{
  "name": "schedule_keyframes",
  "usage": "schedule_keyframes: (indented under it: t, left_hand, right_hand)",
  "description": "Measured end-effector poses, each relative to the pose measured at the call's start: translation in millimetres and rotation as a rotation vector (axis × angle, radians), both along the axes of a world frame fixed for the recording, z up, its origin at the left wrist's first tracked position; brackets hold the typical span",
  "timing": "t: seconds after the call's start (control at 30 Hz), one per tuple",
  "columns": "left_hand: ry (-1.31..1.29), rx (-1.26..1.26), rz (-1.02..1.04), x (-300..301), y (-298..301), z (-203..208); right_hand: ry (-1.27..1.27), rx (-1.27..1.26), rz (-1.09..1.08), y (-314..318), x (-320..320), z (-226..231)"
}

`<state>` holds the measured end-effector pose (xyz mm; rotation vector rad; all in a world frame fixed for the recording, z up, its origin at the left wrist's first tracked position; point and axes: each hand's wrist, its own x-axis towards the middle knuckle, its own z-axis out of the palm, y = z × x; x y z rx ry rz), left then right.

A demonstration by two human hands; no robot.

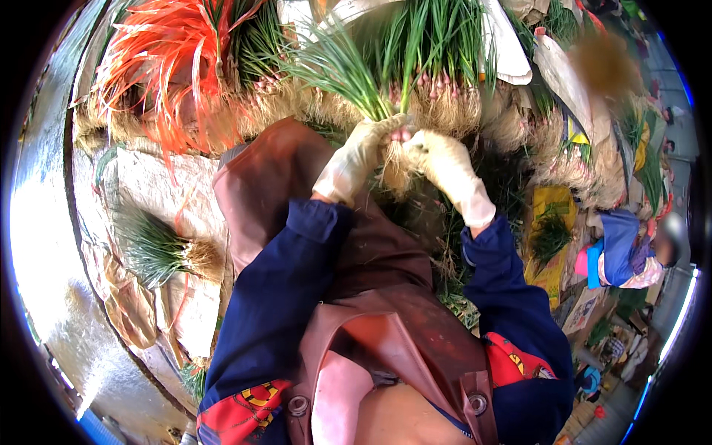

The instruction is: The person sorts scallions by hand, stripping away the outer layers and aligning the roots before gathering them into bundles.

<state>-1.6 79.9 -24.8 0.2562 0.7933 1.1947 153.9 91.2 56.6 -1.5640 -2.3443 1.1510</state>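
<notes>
My left hand (365,150), in a pale glove, is closed round a small bunch of spring onions (357,90). Their green leaves fan up and away, while pinkish bulbs and straw-coloured roots show between my two hands. My right hand (445,165), gloved too, has its fingers curled in at the bulbs; its fingertips are partly hidden there. Just beyond lies a long row of spring onions (441,85), roots toward me. A bundle of orange-red plastic strips (167,55) is spread over the row's left part.
A separate bunch of spring onions (159,248) rests on pale sacking (196,297) at left. Loose leaves litter the ground by my right forearm, near a yellow sack (545,278). Another person (623,252) is at the far right. A brown apron (393,326) covers my lap.
</notes>
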Motion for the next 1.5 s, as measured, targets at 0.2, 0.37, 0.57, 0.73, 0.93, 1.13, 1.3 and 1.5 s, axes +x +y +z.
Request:
schedule_keyframes:
  t: [0.2, 0.37, 0.57, 0.73, 0.93, 1.13, 1.3, 1.5]
  left_hand:
    - [0.112, 0.050, -0.039, 20, -9, 3]
    - [-0.153, -0.146, 0.001, 13, -22, 21]
    - [-0.440, -0.019, 0.045, 0, -46, 47]
    - [-0.197, 0.017, 0.156, -18, -38, 37]
    - [0.033, 0.026, 0.108, -12, -17, 29]
    - [-0.051, -0.055, 0.037, 2, -10, 0]
    - [-0.089, -0.118, 0.087, 22, -11, 6]
    - [0.291, -0.149, -0.052, 16, -15, 22]
  right_hand:
    - [0.289, -0.070, -0.285, 57, 25, -81]
    - [0.795, -0.572, -0.404, 47, -12, -67]
    - [-0.123, -0.686, 0.162, 28, -10, -48]
    - [-0.046, 0.354, -0.253, 72, 8, -57]
    - [-0.532, 0.256, -0.074, 153, -7, -39]
    - [0.672, -0.567, -0.430, 69, 12, -18]
    - [0.784, -0.512, -0.287, 43, 10, -53]
    - [0.620, -0.271, -0.337, 71, -4, -59]
